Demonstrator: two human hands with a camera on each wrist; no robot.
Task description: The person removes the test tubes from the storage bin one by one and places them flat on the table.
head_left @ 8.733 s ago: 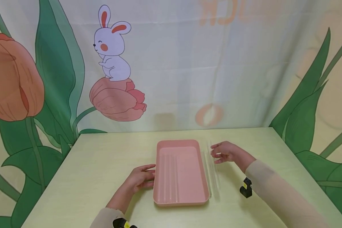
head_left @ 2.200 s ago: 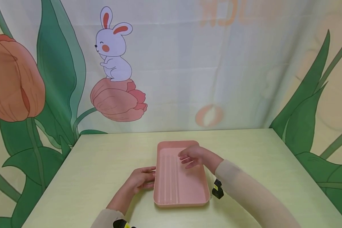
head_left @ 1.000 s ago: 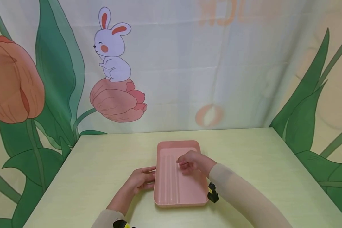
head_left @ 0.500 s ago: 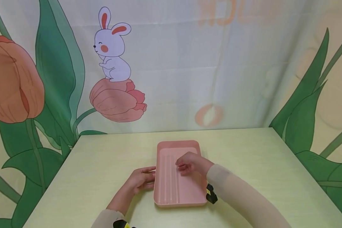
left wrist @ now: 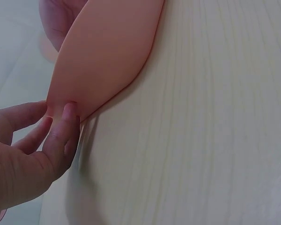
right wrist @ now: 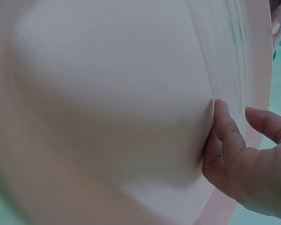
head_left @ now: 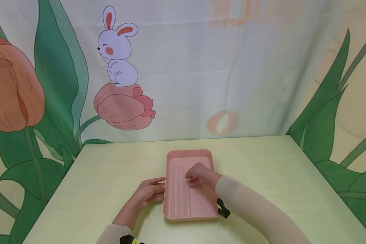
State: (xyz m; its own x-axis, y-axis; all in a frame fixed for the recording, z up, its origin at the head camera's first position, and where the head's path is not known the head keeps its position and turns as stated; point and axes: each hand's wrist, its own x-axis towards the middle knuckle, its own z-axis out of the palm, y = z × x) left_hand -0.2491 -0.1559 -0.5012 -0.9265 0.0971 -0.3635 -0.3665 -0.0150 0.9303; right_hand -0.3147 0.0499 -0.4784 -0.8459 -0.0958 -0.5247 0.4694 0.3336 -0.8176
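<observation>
A shallow pink tray [head_left: 204,206] lies on the table in the head view. Along its left half run several long clear rods or tubes [head_left: 180,200], side by side. My left hand [head_left: 150,191] rests its fairly straight fingertips against the tray's left outer wall. The left wrist view shows these fingers [left wrist: 68,115] on the wall. My right hand [head_left: 201,176] is inside the tray, fingers bent down by the rightmost rod. In the right wrist view its fingertip [right wrist: 220,105] touches the edge of the rods, with the thumb apart from it above them.
The pale wooden table [head_left: 116,169] extends around the tray on all sides. Behind it hangs a printed cloth [head_left: 183,67] with a rabbit and tulips. Each wrist carries a black strap mount [head_left: 222,208]. My right sleeve [head_left: 256,210] covers the table to the tray's right.
Two clear rods that lay right of the tray are no longer seen there. My right hand moved from there into the tray, then slightly left and nearer. The left hand stays put.
</observation>
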